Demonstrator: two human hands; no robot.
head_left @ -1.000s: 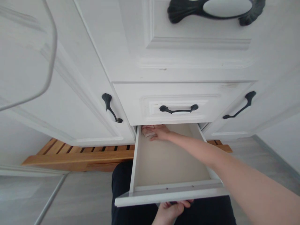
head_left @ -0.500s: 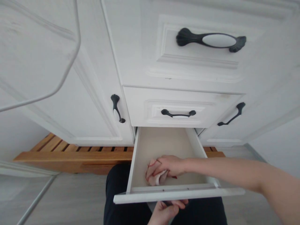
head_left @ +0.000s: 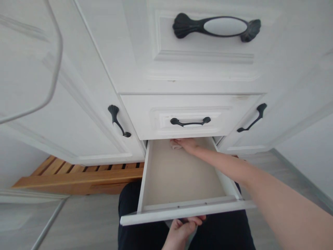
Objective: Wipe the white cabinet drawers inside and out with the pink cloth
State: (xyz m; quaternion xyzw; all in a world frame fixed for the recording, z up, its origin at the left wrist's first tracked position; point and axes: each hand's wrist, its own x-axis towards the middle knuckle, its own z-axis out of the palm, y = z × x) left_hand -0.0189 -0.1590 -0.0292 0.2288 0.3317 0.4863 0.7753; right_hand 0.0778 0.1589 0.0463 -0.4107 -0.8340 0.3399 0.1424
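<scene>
Wiping the floor of an open drawer [head_left: 179,173] is the work that shows, and going left to right, the left hand [head_left: 182,229] comes first: it sits under the drawer's front panel [head_left: 187,212], fingers curled up over the lower edge in a closed grip that steadies it. The drawer is drawn well out over the person's dark-clad lap. Further right and deep inside, the right hand [head_left: 186,144] presses a small pale cloth [head_left: 176,146] against the back of the drawer floor, just under the closed drawer above with its black handle [head_left: 190,122]; the fingers are closed on the cloth, though most of it is hidden beneath them. To do this well, I judge the cloth should stay flat and be drawn along the back seam and into both rear corners, where dust gathers, with the front held firm so the drawer does not slide. Room is tight overhead at the back, and the side walls hem the forearm in; the middle of the floor lies open. A wooden slatted rack [head_left: 78,173] lies on the floor to the left.
</scene>
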